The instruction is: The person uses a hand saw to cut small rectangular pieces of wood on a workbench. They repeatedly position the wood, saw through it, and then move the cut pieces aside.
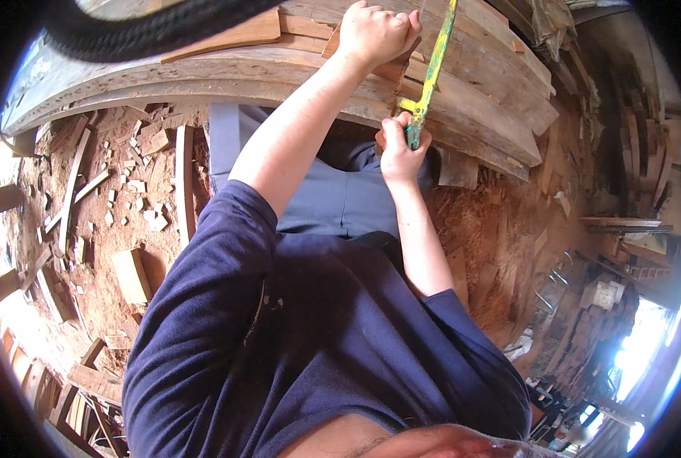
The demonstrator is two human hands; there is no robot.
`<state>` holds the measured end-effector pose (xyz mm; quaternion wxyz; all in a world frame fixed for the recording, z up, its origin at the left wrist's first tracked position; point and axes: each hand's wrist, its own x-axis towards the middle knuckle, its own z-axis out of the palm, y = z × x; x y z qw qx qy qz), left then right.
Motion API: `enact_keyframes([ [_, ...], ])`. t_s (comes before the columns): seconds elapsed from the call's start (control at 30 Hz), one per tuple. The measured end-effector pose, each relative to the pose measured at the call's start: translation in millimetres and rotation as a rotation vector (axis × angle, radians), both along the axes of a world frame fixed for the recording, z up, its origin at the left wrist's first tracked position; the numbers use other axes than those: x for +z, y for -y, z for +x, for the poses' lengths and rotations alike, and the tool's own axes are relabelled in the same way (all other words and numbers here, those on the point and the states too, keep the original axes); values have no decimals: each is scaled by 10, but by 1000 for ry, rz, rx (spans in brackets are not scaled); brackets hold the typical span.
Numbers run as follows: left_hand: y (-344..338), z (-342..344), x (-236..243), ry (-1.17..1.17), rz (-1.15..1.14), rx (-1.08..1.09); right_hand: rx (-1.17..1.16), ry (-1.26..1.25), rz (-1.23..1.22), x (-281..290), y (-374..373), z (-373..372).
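Note:
My left hand (375,34) is closed at the far side of the bench, pressed against a reddish-brown piece of wood (394,70) that lies on the planks. Its grip on that wood is partly hidden by the fist. Nearer to me, my right hand (403,149) is wrapped round the lower end of a yellow-and-green frame saw (433,69). The saw's long bar points away from me, just right of the wood, with a short yellow arm jutting left above my fingers. Its blade is hard to make out.
Long thick planks (493,122) form the bench before me, with a flat board (230,38) on its left part. Sawdust, small offcuts and a wooden block (131,276) cover the floor at left. A dark braided cable (157,30) crosses the upper left. Timber stands at the right.

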<state>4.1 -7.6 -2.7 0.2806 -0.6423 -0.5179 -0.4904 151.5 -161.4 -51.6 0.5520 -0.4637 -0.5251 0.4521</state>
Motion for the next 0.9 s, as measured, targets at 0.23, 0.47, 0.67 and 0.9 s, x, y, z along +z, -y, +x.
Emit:
enact_keyframes([
  [0.23, 86, 8, -32, 47, 154, -16, 53, -394, -453, 969, -21, 171],
  [0.47, 143, -5, -28, 34, 181, -19, 15, -182, -365, 1057, -14, 64],
  [0.67, 100, -14, 30, 89, 101, -62, -36, -352, -222, 904, 19, -58],
  [0.9, 104, -17, 98, 126, 26, -122, -12, -469, -30, 1002, -67, 110],
])
